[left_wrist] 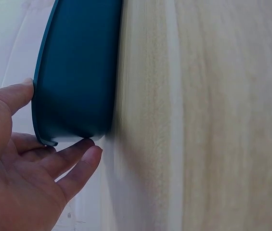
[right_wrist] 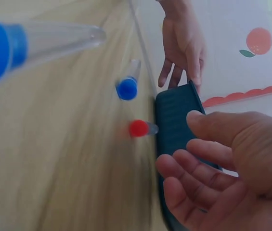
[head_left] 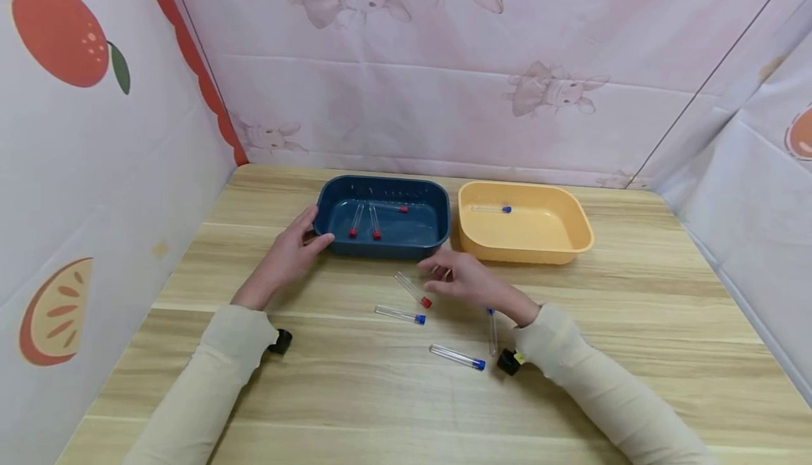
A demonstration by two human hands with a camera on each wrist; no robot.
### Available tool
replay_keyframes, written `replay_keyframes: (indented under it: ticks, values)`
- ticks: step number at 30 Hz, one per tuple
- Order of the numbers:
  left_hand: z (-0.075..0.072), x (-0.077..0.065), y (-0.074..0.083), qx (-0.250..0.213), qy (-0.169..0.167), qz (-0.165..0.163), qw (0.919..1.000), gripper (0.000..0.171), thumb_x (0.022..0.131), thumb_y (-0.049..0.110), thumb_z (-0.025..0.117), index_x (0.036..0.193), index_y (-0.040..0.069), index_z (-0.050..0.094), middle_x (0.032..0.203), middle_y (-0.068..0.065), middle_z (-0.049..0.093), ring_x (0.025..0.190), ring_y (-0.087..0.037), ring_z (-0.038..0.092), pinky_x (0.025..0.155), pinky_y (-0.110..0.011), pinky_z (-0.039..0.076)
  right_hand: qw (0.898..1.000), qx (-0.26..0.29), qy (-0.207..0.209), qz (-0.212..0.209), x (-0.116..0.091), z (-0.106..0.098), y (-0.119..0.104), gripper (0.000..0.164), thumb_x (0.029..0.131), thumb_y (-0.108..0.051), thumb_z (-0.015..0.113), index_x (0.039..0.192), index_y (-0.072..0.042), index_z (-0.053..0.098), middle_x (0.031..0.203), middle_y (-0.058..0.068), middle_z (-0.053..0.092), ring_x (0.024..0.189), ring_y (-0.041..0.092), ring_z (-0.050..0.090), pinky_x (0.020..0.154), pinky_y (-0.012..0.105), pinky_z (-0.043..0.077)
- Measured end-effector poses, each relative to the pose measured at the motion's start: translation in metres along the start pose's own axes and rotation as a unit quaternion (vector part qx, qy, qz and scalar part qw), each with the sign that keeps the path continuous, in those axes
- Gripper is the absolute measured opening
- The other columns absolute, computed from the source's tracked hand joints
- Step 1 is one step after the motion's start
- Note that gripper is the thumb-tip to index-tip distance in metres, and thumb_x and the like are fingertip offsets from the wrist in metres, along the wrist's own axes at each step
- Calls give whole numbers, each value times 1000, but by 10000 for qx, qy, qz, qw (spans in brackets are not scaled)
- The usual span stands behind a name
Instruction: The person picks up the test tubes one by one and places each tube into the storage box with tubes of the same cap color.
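My left hand [head_left: 294,248] holds the left end of a dark blue plastic tub [head_left: 392,249]. In the left wrist view its thumb [left_wrist: 19,96] presses on the rim and the other fingers lie against the end wall. Inside the tub are three clear tubes with red caps [head_left: 377,234]. Off the tub's front right corner hovers my right hand [head_left: 466,280], fingers loosely bent and nothing between them. A red-capped tube [head_left: 413,290] lies on the table just left of it, nearest to its fingers. In front of that rests a blue-capped tube [head_left: 400,315].
A yellow tub [head_left: 526,251] stands right of the dark blue one, with one blue-capped tube [head_left: 491,209] inside. Two more blue-capped tubes lie near the right wrist, one pointing forward [head_left: 493,331], the other slantwise [head_left: 457,356]. Printed cloth walls [head_left: 406,120] enclose the wooden table [head_left: 330,394].
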State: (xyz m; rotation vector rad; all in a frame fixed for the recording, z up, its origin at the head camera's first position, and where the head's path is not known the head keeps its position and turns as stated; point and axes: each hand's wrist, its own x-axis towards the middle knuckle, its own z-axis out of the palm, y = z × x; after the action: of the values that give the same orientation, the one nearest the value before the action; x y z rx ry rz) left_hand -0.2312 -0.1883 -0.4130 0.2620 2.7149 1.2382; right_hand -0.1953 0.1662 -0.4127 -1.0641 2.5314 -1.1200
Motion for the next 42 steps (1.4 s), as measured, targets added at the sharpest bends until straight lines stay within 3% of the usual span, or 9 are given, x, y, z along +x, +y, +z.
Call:
replay_keyframes:
  ticks: [11, 21, 34, 42]
  values:
    - [-2, 0, 0, 30, -27, 14, 10000, 81, 108, 43, 53, 166, 8, 10, 173, -12, 7, 157, -34, 16, 124, -53, 20, 9992, -184, 93, 348, 5, 10, -7, 28, 93, -8, 77, 118, 5, 72, 106, 12, 72, 90, 18, 66, 80, 28, 58]
    - [-2, 0, 1, 53, -36, -40, 10000, 84, 106, 50, 53, 166, 9, 9, 173, -10, 6, 157, -33, 15, 124, -53, 21, 9967, -251, 37, 773, 10, 21, -5, 24, 92, -9, 79, 114, 0, 75, 88, 0, 71, 77, 9, 61, 70, 24, 55]
    - [-1, -1, -1, 10, -33, -38, 10000, 85, 106, 50, 53, 166, 9, 10, 173, -10, 7, 157, -33, 15, 124, -52, 21, 9915, -514, 147, 1190, 8, 22, -14, 21, 88, -4, 81, 108, 1, 77, 81, -1, 70, 71, 8, 58, 63, 22, 52]
    - [-1, 0, -1, 0, -36, 2, 10000, 84, 106, 49, 53, 166, 9, 10, 173, -11, 7, 156, -34, 17, 123, -52, 22, 9829, 75, -126, 1834, 3, 18, -20, 17, 90, 1, 77, 107, 1, 74, 73, 1, 70, 59, 13, 65, 56, 25, 56]
